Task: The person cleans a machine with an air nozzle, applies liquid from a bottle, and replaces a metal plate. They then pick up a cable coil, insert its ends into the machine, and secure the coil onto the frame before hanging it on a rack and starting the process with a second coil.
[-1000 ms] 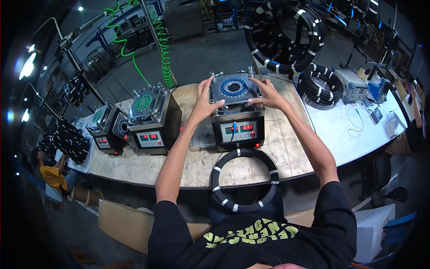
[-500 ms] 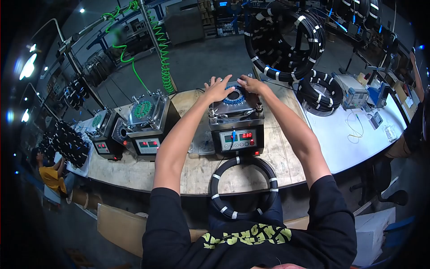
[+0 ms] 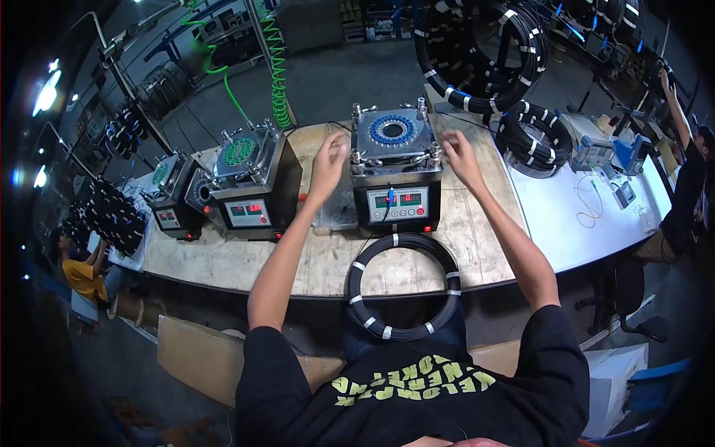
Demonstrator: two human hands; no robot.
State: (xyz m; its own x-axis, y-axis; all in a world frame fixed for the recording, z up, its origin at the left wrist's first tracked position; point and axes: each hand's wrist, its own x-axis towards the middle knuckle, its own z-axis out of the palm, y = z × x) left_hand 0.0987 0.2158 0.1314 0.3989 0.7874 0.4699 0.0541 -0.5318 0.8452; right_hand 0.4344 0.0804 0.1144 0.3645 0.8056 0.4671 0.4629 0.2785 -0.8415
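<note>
My left hand is off the left side of the nearest boxy tabletop machine, its fingers loosely bent, slightly blurred and holding nothing visible. On the opposite side, by the right corner posts, my right hand is also empty with bent fingers. Between them, a ring of blue connectors sits on the machine's square metal top, which has clamp posts at its corners. Red digits light the front panel. A black cable coil with white tape bands rests at the table's front edge, against my lap.
Two similar machines with green connector rings stand to the left. Large black cable coils hang at the back right. A white table bears instruments. Other people are at both sides. A green coiled hose hangs behind.
Both hands have come back from the far corners of the machine's top to its left and right sides. The blue ring now shows whole. The panel digits have changed.
</note>
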